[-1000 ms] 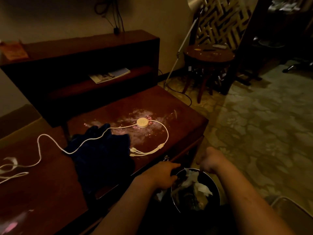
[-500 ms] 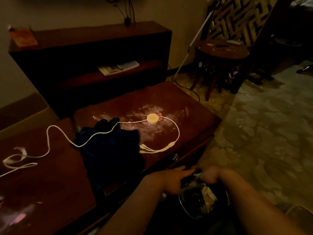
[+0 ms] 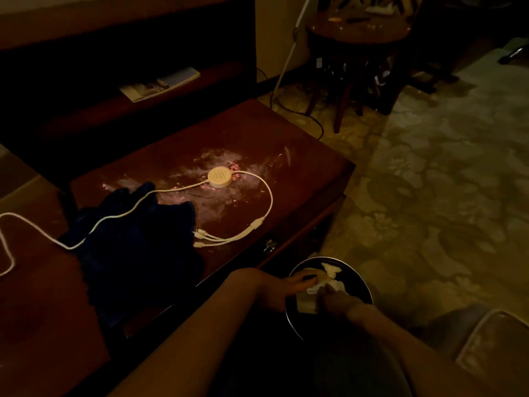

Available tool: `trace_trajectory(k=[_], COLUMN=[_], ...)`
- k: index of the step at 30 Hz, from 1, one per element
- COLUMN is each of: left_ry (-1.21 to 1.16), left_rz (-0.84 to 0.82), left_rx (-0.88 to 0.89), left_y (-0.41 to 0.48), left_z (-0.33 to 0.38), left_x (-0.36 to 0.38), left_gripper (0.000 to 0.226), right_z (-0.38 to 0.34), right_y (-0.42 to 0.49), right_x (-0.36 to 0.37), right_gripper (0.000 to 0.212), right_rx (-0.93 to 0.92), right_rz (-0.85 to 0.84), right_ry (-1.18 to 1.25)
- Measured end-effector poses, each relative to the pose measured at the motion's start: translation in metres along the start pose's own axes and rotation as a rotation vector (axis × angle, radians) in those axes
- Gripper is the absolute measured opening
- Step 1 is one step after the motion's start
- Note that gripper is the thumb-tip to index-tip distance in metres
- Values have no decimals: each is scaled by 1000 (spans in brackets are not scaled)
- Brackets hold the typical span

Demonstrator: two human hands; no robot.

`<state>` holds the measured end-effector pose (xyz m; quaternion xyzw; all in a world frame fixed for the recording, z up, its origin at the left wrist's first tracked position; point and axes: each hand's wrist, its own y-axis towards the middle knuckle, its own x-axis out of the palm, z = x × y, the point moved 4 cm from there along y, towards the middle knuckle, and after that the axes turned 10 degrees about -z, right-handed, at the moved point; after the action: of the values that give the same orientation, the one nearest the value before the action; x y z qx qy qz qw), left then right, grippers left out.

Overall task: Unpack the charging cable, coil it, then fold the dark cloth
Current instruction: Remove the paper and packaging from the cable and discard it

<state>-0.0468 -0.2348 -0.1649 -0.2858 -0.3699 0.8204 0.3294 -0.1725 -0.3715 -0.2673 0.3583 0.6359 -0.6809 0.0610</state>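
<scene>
Both hands are at the round bin point(image 3: 355, 271): the left hand point(image 3: 282, 287) has straight fingers over white packaging point(image 3: 307, 301), while the right hand's point(image 3: 339, 300) grip cannot be told (blurred, dim). The charging cable point(image 3: 219, 177) lies uncoiled across the dark cloth point(image 3: 137, 253) on the table point(image 3: 303, 170).

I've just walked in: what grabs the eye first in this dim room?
The white charging cable stands out most, its round puck on the reddish table and its cord running left across the crumpled dark cloth. Lower down, the left hand and right hand meet over a round dark bin beside the table, at the white scraps inside it.
</scene>
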Motion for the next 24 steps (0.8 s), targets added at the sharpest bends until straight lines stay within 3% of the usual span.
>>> trace_trajectory(k=[3,5,6,7,11,12,18,21,24], left_ry=[-14,-50,-35,-13,-13,0,-239,-323,-394], left_rz=[26,64,92,123,282,339,779,996,1190], left_rx=[12,30,22,5,-41,-49,-66,-243,-486], left_y=[-5,-14,-21,-24,-62,-81,-205,-270,-326], left_z=[10,13,15,15,20,19,-12,-62,-113], left_x=[-2,-4,-4,-4,-6,-4,41,87,148], left_gripper=[94,92,94,96,86,85,44,24,17], right_z=[-8,-11,-15,-21,-53,-68,-210,-299,-397], right_y=[1,-16,-24,-35,-85,-106,-192,-191,-192], right_x=[-9,-28,-36,-49,-115,-138,-206,-197,-173], right_gripper=[54,72,80,77,19,19,21,11,18], right_rx=[-67,-81,-99,-89,-65,-82,-397,-510,-644], right_rz=[-37,-18,-89,-87,-77,-63,166,277,321], right_ry=[-222,-137,0,59,80,66,-22,16,77])
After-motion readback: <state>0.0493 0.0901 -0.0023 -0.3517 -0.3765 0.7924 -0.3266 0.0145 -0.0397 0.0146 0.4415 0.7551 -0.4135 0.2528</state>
